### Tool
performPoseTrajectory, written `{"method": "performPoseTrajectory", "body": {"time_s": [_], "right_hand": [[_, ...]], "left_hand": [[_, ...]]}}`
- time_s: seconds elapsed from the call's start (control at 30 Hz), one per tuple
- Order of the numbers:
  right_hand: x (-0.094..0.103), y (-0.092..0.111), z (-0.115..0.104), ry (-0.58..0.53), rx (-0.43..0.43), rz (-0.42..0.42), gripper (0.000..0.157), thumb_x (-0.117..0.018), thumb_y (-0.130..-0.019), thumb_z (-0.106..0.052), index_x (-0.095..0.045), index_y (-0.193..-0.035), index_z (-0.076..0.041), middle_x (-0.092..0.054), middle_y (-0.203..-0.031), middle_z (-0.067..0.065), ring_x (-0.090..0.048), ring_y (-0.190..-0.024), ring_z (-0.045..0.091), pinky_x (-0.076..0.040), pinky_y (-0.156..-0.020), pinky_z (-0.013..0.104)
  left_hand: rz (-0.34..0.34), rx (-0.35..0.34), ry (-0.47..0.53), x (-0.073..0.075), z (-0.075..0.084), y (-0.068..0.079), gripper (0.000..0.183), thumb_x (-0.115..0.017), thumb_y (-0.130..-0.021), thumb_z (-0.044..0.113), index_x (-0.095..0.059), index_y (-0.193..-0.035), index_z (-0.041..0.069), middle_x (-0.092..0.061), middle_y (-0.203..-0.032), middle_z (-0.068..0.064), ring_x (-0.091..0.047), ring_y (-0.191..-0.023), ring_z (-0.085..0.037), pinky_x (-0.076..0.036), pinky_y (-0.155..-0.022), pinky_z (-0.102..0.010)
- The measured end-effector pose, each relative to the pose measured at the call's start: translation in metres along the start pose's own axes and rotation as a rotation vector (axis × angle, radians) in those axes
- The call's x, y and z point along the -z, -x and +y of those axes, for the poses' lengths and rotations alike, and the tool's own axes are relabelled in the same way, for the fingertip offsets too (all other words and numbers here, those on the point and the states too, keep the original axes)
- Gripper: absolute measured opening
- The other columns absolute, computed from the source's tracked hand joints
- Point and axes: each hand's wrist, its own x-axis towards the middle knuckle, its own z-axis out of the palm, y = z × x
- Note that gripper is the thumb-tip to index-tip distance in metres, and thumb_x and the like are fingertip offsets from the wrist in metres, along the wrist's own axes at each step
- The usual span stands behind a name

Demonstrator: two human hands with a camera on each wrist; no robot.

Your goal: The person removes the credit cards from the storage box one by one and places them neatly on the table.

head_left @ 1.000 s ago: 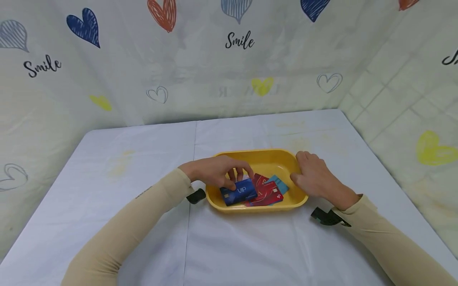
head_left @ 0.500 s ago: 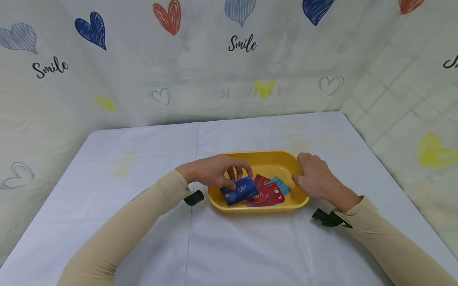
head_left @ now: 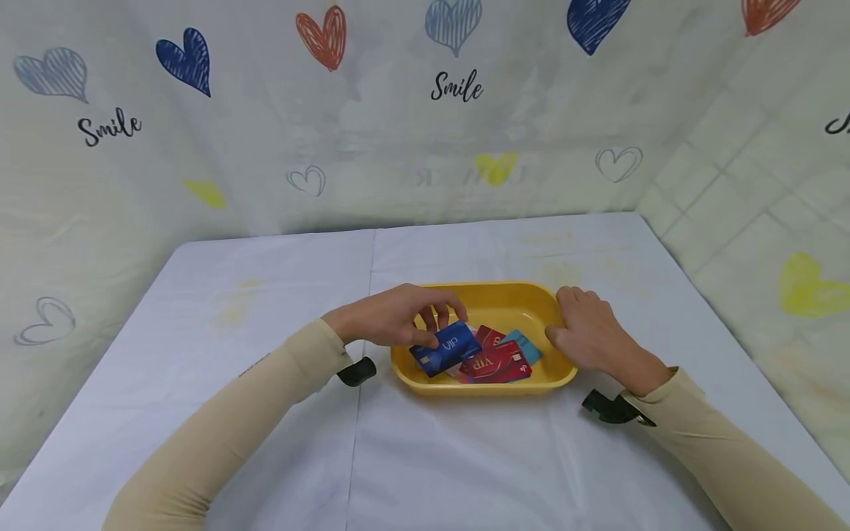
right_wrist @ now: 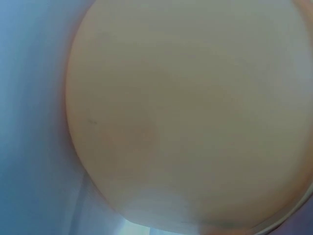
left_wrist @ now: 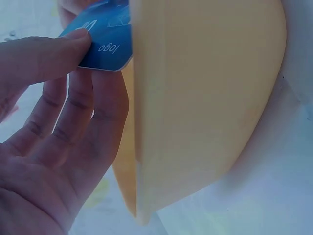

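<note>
My left hand (head_left: 405, 313) reaches over the near-left part of a yellow tray (head_left: 511, 295) and pinches a blue VIP card (head_left: 446, 349) between thumb and fingers. In the left wrist view the thumb lies on top of the blue card (left_wrist: 108, 48), just inside the tray's wall (left_wrist: 205, 98). Red VIP cards (head_left: 501, 363) and a light-blue card (head_left: 524, 346) lie overlapping on the tray floor beside it. My right hand (head_left: 591, 332) grips the tray's right end, its thumb over the rim. The tray's outer wall (right_wrist: 186, 107) fills the right wrist view, with no hand visible there.
A white cloth (head_left: 279, 295) covers the table beneath the tray. Behind it hangs a pale curtain (head_left: 378, 118) printed with hearts and "Smile". Each wrist bears a dark camera mount, one on the left (head_left: 357, 372) and one on the right (head_left: 614, 408).
The blue card in my left hand has tilted and risen slightly, its far edge higher, showing more of the red card beside it. My right hand stays on the tray's end; the head view shifts a little.
</note>
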Motion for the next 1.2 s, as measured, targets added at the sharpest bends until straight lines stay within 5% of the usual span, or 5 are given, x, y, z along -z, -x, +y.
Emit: {"method": "performPoseTrajectory", "body": {"time_s": [1.2], "right_hand": [[0.000, -0.001, -0.001, -0.015, 0.006, 0.009, 0.025, -0.054, -0.087, -0.016, -0.049, -0.101, 0.004, -0.046, -0.084, 0.012, -0.042, -0.081, 0.030, -0.029, -0.069, 0.035]], "left_hand": [[0.217, 0.039, 0.062, 0.013, 0.003, 0.036, 0.045, -0.075, -0.094, 0.010, -0.056, -0.133, 0.025, -0.065, -0.121, -0.006, -0.070, -0.105, -0.020, -0.063, -0.089, -0.030]]}}
